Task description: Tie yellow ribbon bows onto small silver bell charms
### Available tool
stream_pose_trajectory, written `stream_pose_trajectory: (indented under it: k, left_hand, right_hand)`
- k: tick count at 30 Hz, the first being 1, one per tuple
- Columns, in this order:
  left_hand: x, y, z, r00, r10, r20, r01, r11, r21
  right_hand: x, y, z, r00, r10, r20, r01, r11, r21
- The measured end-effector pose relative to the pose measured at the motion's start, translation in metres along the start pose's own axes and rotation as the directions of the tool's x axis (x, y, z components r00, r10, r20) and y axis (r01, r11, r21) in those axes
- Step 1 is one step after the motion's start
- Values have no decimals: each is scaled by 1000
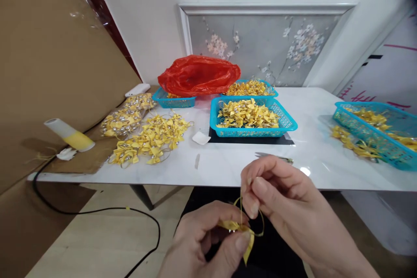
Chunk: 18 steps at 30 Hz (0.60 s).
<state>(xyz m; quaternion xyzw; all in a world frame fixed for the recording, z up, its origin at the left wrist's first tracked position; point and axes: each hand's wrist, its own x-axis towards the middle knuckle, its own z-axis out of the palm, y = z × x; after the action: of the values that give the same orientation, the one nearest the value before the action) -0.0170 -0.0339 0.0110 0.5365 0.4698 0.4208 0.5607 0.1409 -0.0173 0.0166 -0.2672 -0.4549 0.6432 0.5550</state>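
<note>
My left hand (205, 241) pinches a yellow ribbon bow (249, 247) between thumb and fingers, just in front of the table's edge. Small silver beads or bells show at the bow's middle, partly covered by my thumb. Above it, my right hand (282, 202) is closed with thumb and forefinger on a thin yellow cord (241, 208) that runs upright from the bow. A loop of the cord curves round to the right, under my right fingers. Behind my right hand lies a pair of scissors (288, 160), partly hidden by it.
On the white table (182, 173), loose yellow bows (156, 137) lie at left beside a bagged heap (122, 121). Blue baskets (254, 132) hold more bows, another basket (374, 134) stands right. A red plastic bag (198, 76) sits behind. A black cable (97, 210) hangs lower left.
</note>
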Motion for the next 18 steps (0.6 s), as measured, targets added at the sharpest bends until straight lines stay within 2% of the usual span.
stream_pose_trajectory:
  k: [2,3,4,5,6,7,10,13,15,18]
  left_hand:
    - [5,-4,-2,994,-67,82,69,997,-27]
    - [9,-7,-3,990,-89,114,91,996,-16]
    - [12,-9,-4,986,-106,126,107,994,-1]
    - [14,-11,-4,986,-120,116,120,993,3]
    - [16,-13,-5,987,-135,92,137,991,-8]
    - [18,-14,-6,985,-155,70,157,987,-22]
    - [19,-15,-10,980,-197,16,198,978,-71]
    - [19,-15,-14,980,-196,22,197,974,-114]
    - [19,-15,-16,982,-189,23,190,974,-124]
    - [19,-15,-16,984,-172,35,175,979,-105]
  right_hand:
    - [6,3,3,996,67,58,-61,994,-91]
    - [10,5,3,995,68,69,-51,974,-222]
    - [15,8,-1,998,38,54,-13,917,-400]
    - [19,11,-9,999,-18,30,33,811,-584]
    - [23,14,-19,990,-141,-3,85,618,-782]
    - [26,17,-33,971,-234,-41,77,473,-878]
    - [27,24,-87,934,-336,-119,-34,248,-968]
    - [19,26,-135,923,-355,-147,-126,83,-989]
    - [15,27,-155,931,-329,-156,-158,19,-987]
    - [14,29,-165,951,-274,-145,-154,-12,-988]
